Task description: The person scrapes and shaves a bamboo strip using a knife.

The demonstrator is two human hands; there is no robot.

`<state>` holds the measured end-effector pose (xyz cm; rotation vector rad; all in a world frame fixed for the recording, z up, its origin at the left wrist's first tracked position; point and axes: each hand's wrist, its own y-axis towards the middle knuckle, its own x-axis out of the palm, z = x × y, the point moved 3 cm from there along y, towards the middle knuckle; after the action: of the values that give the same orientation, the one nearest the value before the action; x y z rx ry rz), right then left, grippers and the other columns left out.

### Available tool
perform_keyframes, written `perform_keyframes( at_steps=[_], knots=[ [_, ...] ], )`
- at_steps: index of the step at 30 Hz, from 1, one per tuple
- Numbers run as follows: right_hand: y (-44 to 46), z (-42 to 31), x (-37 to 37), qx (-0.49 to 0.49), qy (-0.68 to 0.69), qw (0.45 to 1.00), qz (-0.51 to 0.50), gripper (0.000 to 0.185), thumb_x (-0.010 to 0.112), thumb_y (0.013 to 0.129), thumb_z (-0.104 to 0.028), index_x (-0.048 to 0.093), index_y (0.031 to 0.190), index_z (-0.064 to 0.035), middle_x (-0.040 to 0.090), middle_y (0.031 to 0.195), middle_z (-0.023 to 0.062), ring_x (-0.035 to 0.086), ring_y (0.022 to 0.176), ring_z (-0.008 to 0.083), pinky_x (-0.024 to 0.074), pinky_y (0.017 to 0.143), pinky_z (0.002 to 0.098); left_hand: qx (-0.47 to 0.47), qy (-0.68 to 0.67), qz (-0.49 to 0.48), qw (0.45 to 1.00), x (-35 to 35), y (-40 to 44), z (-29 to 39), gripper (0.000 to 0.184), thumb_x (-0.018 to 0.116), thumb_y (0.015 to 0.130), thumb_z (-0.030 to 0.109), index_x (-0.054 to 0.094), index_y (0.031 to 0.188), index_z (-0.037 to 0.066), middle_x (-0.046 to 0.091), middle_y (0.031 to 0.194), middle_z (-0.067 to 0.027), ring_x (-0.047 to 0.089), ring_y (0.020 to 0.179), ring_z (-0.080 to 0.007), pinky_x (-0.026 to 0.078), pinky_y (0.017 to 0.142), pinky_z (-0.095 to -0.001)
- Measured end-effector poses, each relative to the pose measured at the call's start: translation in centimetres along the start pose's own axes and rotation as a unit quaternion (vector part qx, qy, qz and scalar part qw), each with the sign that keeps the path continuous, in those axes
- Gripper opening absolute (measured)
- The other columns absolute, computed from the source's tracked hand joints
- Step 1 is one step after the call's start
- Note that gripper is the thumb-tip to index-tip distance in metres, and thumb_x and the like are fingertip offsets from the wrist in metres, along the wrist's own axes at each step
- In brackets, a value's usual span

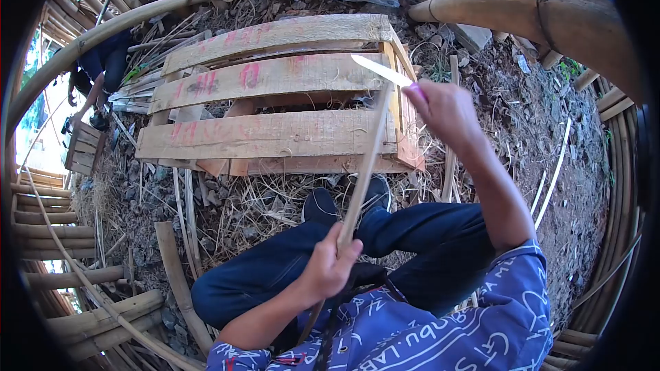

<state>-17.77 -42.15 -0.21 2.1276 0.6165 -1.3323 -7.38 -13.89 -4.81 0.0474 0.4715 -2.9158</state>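
Observation:
My left hand [331, 262] is closed around a long bamboo strip [366, 172], low down near my lap. The strip slants up and away from me, its far end near the right side of a wooden pallet [275, 134]. In my right hand [443, 106] is a knife [379, 69] with a pinkish-purple handle, gripped shut. Its pale blade points up and to the left, above the pallet's right end and close to the strip's far tip. Whether blade and strip touch I cannot tell.
Thick bamboo poles [543, 17] curve across the upper right. Shavings and thin strips litter the ground around my shoes [322, 205]. Another person [103, 62] is at the far left beside a small slatted wooden piece [84, 148]. A split bamboo length [180, 282] lies left of my knee.

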Motion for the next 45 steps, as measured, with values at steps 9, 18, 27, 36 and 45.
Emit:
perform_keyframes(
  at_steps=[9, 18, 27, 36, 45],
  knots=[
    [-0.5, 0.6, -1.0, 0.039, 0.075, 0.996, 0.005, 0.048, 0.046, 0.096, -0.042, 0.061, 0.075, -0.0016, 0.055, 0.057, 0.0171, 0.057, 0.056, 0.0368, 0.0422, 0.056, 0.0452, -0.045, -0.129, 0.012, 0.991, -1.2, 1.0, -1.2, 0.019, 0.050, 0.097, 0.023, 0.044, 0.089, 0.007, 0.038, 0.067, 0.0045, 0.035, 0.061, -0.0026, 0.032, 0.052, -0.0224],
    [-2.8, -3.8, -1.4, 0.013, 0.169, 0.982, -0.085, 0.037, 0.054, 0.094, -0.032, 0.062, 0.074, -0.0016, 0.054, 0.055, 0.0157, 0.054, 0.048, 0.0334, 0.0404, 0.049, 0.0415, -0.086, -0.190, -0.013, 0.978, -1.7, 1.4, -0.1, 0.019, 0.045, 0.100, 0.024, 0.044, 0.089, 0.008, 0.039, 0.065, 0.0053, 0.036, 0.052, -0.0025, 0.031, 0.047, -0.0195],
    [-4.8, -7.6, 0.8, -0.194, 0.049, 0.977, -0.078, 0.038, 0.060, 0.088, -0.040, 0.057, 0.067, -0.0086, 0.056, 0.054, 0.0091, 0.059, 0.050, 0.0304, 0.0453, 0.047, 0.0405, -0.048, -0.153, 0.000, 0.987, -1.7, 1.4, -0.6, 0.022, 0.049, 0.098, 0.026, 0.047, 0.090, 0.006, 0.041, 0.066, 0.0038, 0.037, 0.059, -0.0033, 0.033, 0.052, -0.0219],
    [-2.2, -3.8, 1.2, -0.127, 0.015, 0.991, -0.051, 0.042, 0.054, 0.092, -0.042, 0.058, 0.069, -0.0070, 0.058, 0.057, 0.0115, 0.060, 0.054, 0.0325, 0.0461, 0.051, 0.0428, -0.015, -0.040, 0.021, 0.999, -0.9, 1.0, -0.8, 0.024, 0.048, 0.098, 0.026, 0.048, 0.089, 0.004, 0.041, 0.063, 0.0009, 0.038, 0.058, -0.0055, 0.033, 0.051, -0.0264],
    [0.0, 0.0, 0.4, 0.027, -0.006, 0.999, -0.038, 0.046, 0.046, 0.096, -0.043, 0.062, 0.075, -0.0050, 0.059, 0.059, 0.0147, 0.060, 0.056, 0.0336, 0.0455, 0.055, 0.0433, 0.023, 0.015, 0.020, 0.999, -0.1, 0.1, -0.5, 0.024, 0.048, 0.098, 0.026, 0.047, 0.088, 0.003, 0.041, 0.060, 0.0005, 0.040, 0.057, -0.0054, 0.033, 0.048, -0.0270]
  ],
)
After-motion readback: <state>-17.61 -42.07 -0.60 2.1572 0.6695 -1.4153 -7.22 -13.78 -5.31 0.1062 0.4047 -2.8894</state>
